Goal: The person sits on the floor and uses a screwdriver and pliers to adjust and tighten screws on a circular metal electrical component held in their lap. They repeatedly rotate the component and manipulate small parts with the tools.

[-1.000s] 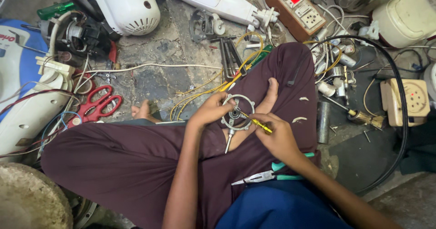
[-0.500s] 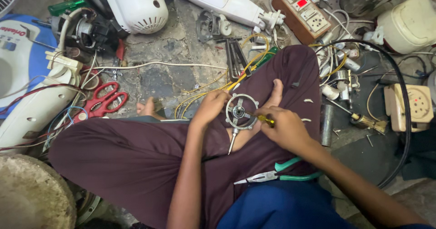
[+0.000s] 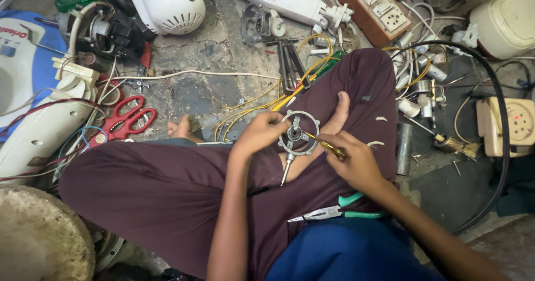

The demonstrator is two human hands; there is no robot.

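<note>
Little has shifted since before — left hand still grips ring-shaped metal part over lap | right hand clenches yellow screwdriver — tip hidden at hub.

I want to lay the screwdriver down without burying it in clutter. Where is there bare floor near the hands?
The barest patch is the stained concrete floor between the red scissors and the yellow wires, below the white cord. A smaller dark patch lies inside the black cable loop, beyond the right hand. The top right, around the socket board, is crowded with small parts.
</note>
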